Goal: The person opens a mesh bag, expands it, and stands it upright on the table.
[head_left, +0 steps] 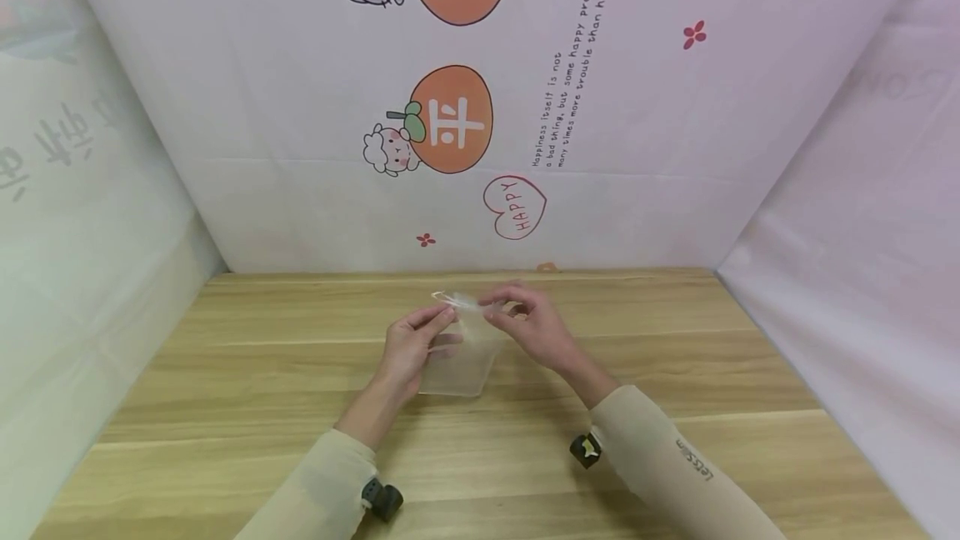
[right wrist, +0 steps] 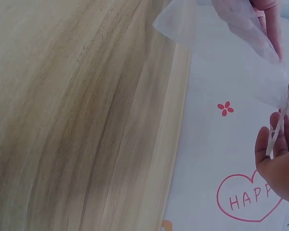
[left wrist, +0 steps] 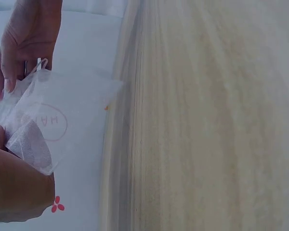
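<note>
Over streaky wooden desk [head_left: 262, 407], our left hand [head_left: 405, 348] and right hand [head_left: 538, 325] pinch top of sheer, limp pouch [head_left: 456, 372]; thin pale cord [right wrist: 277, 132] along right hand.

The right hand [right wrist: 285, 162] is pinching the mouth of a clear plastic bag [right wrist: 243, 31], and a pale strip [right wrist: 276, 131] is running past its fingers. On the left, the left hand [right wrist: 272, 26] is holding the bag too. A wooden tabletop [right wrist: 86, 120] is filling the near side; the far white backdrop [right wrist: 216, 149] is showing a red flower [right wrist: 225, 109] left of a red heart [right wrist: 250, 198].
</note>
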`<action>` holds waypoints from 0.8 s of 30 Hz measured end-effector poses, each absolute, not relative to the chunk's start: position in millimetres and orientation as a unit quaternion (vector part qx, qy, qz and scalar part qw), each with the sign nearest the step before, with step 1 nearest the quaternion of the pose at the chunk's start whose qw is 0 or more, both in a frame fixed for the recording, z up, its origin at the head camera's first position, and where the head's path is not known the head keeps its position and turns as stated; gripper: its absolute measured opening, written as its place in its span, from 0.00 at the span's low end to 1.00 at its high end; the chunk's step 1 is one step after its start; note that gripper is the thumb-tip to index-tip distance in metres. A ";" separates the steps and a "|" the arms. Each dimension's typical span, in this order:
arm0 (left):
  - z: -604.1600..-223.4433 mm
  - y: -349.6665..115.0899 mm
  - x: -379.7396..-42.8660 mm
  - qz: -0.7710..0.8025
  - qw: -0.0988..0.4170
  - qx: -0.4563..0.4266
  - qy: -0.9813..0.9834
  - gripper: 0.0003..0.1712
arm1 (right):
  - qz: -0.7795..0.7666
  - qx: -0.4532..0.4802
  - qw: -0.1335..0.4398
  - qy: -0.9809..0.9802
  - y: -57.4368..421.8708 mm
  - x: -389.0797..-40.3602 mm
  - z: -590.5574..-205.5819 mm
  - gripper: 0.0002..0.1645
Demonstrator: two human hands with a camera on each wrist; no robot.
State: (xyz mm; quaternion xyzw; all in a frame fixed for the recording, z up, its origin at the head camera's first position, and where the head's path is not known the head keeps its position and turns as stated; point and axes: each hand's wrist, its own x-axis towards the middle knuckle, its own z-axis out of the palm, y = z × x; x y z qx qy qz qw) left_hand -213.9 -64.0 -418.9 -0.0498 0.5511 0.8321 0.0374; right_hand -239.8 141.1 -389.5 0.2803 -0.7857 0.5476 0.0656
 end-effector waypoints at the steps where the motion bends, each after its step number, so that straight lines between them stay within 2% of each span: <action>1: -419.0 -64.1 -213.6 0.831 0.039 -0.050 0.552 0.13 | 0.548 0.277 0.061 -0.787 141.1 -239.3 -389.3 0.07; 11: -419.3 -64.5 -212.0 0.831 0.046 -0.047 0.553 0.13 | 0.555 0.254 0.013 -0.792 142.4 -241.4 -390.9 0.06; 18: -419.8 -64.3 -210.2 0.815 0.045 -0.041 0.576 0.16 | 0.550 0.260 0.007 -0.794 144.6 -243.0 -390.4 0.04; 21: -420.0 -66.7 -211.8 0.789 0.021 -0.038 0.612 0.19 | 0.547 0.262 0.006 -0.795 146.0 -243.6 -389.3 0.03; 24: -418.2 -72.8 -215.8 0.753 -0.026 -0.016 0.658 0.23 | 0.546 0.261 0.001 -0.796 147.9 -244.1 -387.7 0.03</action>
